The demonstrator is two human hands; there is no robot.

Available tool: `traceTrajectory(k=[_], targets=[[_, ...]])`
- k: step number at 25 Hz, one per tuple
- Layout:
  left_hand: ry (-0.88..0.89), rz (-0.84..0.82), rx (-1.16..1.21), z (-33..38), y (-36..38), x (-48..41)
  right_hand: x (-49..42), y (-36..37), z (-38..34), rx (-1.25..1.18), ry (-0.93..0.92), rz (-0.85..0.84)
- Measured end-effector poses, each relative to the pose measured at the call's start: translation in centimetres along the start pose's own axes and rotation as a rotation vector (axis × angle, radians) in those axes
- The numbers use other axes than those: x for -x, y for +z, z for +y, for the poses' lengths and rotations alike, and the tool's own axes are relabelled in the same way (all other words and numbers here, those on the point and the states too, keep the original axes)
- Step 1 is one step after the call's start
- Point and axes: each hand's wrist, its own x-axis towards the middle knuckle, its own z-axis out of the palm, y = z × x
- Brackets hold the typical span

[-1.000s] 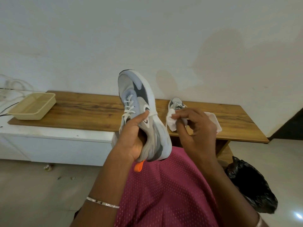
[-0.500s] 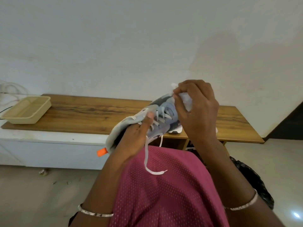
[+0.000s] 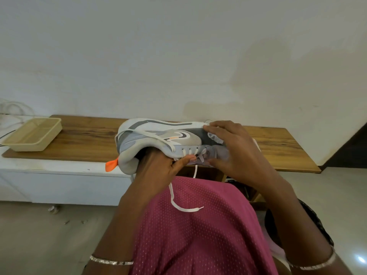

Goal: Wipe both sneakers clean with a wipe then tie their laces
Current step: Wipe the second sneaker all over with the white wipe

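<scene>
A grey and white sneaker (image 3: 158, 135) lies on its side in the air over the wooden bench (image 3: 83, 141), sole edge up, heel with its orange tab (image 3: 111, 165) to the left. My left hand (image 3: 158, 171) is pushed into its opening and grips it, thumb on the laces. My right hand (image 3: 236, 153) curls over the toe end and presses a crumpled white wipe (image 3: 215, 135) against the side. One untied lace (image 3: 172, 197) dangles onto my maroon shirt. The other sneaker is hidden behind the held one and my hands.
A beige plastic basket (image 3: 33, 133) sits on the bench's left end, above a white cabinet (image 3: 59, 183). White cables (image 3: 12, 110) lie at far left. A black bag (image 3: 317, 221) is on the floor to the right.
The sneaker has been turned from upright to lying sideways with its heel to the left. My right hand came down from the top of the toe onto its side with the wipe.
</scene>
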Motion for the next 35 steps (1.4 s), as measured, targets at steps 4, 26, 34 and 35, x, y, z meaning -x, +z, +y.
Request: traceTrajectory(k=[4,26,34,35], targets=[[0.018,0.075,0.013,0.1,-0.3,0.0,0.9,1.7,-0.2,0.058,0.015,0.081],[-0.491,0.221,0.882,1.6,0.6,-0.7,-0.7,5.3,-5.2,-0.216,0.060,0.209],[-0.280,0.270,0.801,2.1,-0.9,0.0,1.0,6.9,-4.5,-0.055,-0.090,0.245],[-0.265,0.273,0.732,2.0,-0.7,0.0,1.1,7.0,-3.8,-0.004,-0.075,0.281]])
